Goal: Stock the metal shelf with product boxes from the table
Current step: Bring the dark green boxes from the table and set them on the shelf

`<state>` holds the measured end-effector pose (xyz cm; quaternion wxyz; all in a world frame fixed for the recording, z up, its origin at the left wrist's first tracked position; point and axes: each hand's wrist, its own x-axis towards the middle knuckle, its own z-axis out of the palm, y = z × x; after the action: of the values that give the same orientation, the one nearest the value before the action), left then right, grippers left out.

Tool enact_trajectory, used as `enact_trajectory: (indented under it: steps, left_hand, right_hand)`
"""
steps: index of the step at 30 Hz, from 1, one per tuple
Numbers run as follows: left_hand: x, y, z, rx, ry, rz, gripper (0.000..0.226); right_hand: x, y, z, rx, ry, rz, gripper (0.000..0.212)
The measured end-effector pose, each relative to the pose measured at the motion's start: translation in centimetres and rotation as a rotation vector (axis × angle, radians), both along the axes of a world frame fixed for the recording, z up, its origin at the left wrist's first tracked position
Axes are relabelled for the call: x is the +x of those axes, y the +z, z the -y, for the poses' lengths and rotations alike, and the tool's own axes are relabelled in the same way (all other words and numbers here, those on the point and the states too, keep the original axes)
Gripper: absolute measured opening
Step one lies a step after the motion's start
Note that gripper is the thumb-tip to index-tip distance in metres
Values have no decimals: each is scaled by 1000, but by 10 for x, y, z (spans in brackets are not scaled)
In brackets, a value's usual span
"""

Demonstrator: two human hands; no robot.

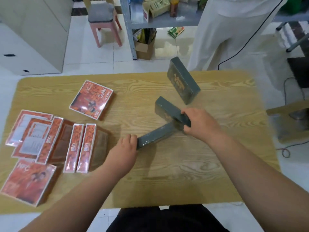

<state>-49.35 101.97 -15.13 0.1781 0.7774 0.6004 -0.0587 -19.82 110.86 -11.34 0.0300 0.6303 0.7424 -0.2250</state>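
Head view: over the middle of the wooden table (167, 173), the left hand (125, 146) has its fingers curled round the near end of a dark green box (155, 135). The right hand (199, 121) wraps the near end of a second dark green box (168, 109), which crosses above the first. A third dark box (183, 79) stands tilted at the table's far side. Orange boxes (80, 146) crowd the table's left end (some flat, some on edge). Beyond the table's far edge stands the metal shelf (160, 22).

Glossy film-wrapped orange boxes (92, 99) lie on a smooth wood-grain table (184, 164).
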Motion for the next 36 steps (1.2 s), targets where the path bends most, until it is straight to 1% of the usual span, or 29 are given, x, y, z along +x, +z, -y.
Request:
enact_trajectory:
  steps: [2,5,7,9,11,13,15,17,18,20,21,24,26,28,31,33,36]
  left_hand:
    - [1,-2,42,-16,92,10,40]
    - [17,-4,96,-38,233,63,41]
    - [35,-10,126,18,251,45,51]
    - [56,-18,148,72,337,24,57]
    - [74,-20,160,92,465,29,51]
    - [86,-18,166,72,544,61,47]
    - [95,-5,172,-2,645,192,45]
    - [100,16,186,-85,854,381,41]
    - [102,27,196,-97,979,490,39]
    - [102,41,223,-37,1217,745,36]
    - [101,43,241,10,1311,833,33]
    - [96,47,301,120,1508,970,28]
    - [92,49,345,197,1647,1030,24]
    - [85,52,391,269,1786,1039,20]
    - [77,57,462,398,2026,1068,27]
    - [77,57,511,498,2183,1113,24]
    - [82,66,577,679,2357,1140,13]
  right_hand:
    - [12,-9,39,-16,-18,-81,49]
    - [26,-20,97,-114,-52,-223,48]
    - [39,-29,131,-157,-29,-286,48]
    - [56,-38,152,-150,29,-314,54]
    - [72,-45,158,-150,84,-358,63]
    - [80,-47,158,-166,98,-424,67]
    - [81,-43,157,-195,52,-515,65]
    - [78,-34,155,-212,-47,-607,56]
    - [76,-28,155,-228,-96,-642,50]
    - [70,-18,157,-264,-166,-702,40]
    - [65,-14,159,-290,-181,-726,38]
    - [38,-2,170,-362,-131,-746,39]
    - [12,6,183,-392,-46,-765,32]
    - [-19,16,200,-443,50,-790,21]
    - [-71,25,234,-544,225,-740,9]
    - [-109,27,263,-573,328,-673,11]
    - [-168,34,317,-592,476,-603,16]
